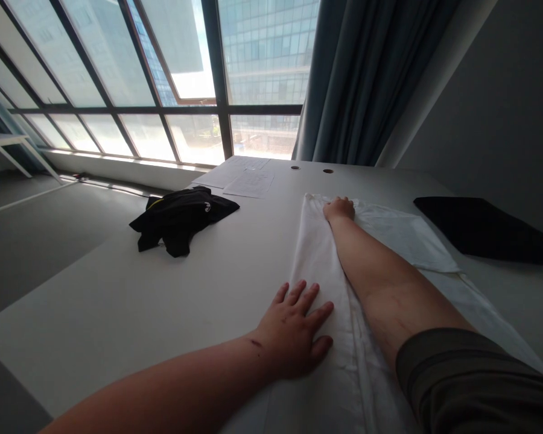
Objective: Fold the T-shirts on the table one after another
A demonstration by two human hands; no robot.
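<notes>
A white cloth garment (pixel 315 256) lies on the white table in front of me, with a long straight fold down its left part. Whether it is a shirt or something else I cannot tell. My left hand (pixel 295 331) rests flat on its near left part, fingers spread. Farther off, my right hand (pixel 340 208) is at the garment's far edge, its fingers curled on the fabric. The right forearm crosses over the cloth and hides part of it. A squarish folded-over layer (pixel 416 238) of the garment shows to the right of that arm.
A crumpled black cloth item (pixel 181 220) with a small white mark lies at the table's left edge. Papers (pixel 248 179) and two round holes (pixel 328 171) are at the back of the table (pixel 199 307). A flat black item (pixel 484 228) lies to the right.
</notes>
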